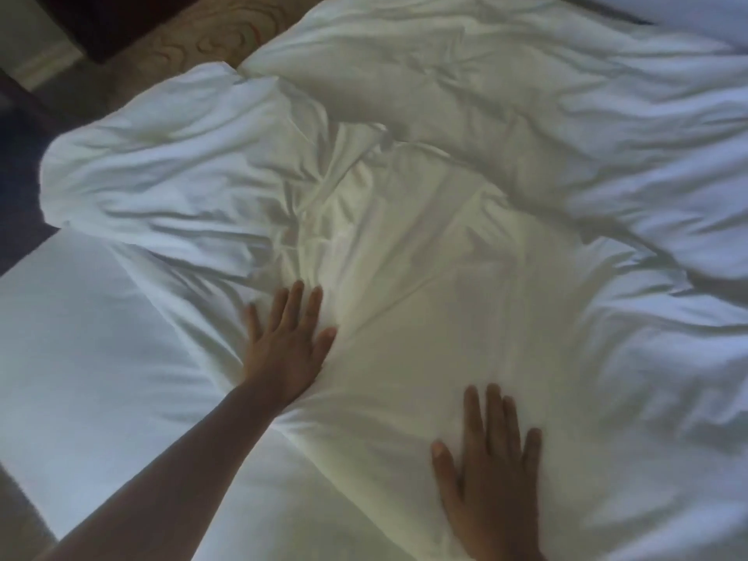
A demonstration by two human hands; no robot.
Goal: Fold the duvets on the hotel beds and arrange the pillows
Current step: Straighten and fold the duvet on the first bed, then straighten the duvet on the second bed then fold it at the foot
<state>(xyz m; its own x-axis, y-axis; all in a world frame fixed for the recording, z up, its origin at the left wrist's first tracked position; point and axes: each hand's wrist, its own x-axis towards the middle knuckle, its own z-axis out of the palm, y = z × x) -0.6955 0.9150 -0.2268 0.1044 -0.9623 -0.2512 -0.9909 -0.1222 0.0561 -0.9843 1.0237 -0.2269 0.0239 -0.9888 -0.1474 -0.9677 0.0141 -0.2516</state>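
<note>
A white, crumpled duvet [445, 164] covers most of the bed, bunched in thick folds at the left and the far right. My left hand [289, 342] lies flat on a flatter, creased stretch of it near the middle, fingers spread, holding nothing. My right hand [491, 467] presses flat on the duvet at the lower right, fingers apart as well. A smooth white sheet [81, 358] shows on the bed at the lower left, where the duvet does not reach. No whole pillow can be made out; a white corner [688, 10] at the top right may be one.
The bed's left edge runs diagonally from the lower left. Beyond it lies patterned carpet [194, 38], with dark furniture [101, 22] at the top left and a dark blue area [20, 188] along the left side.
</note>
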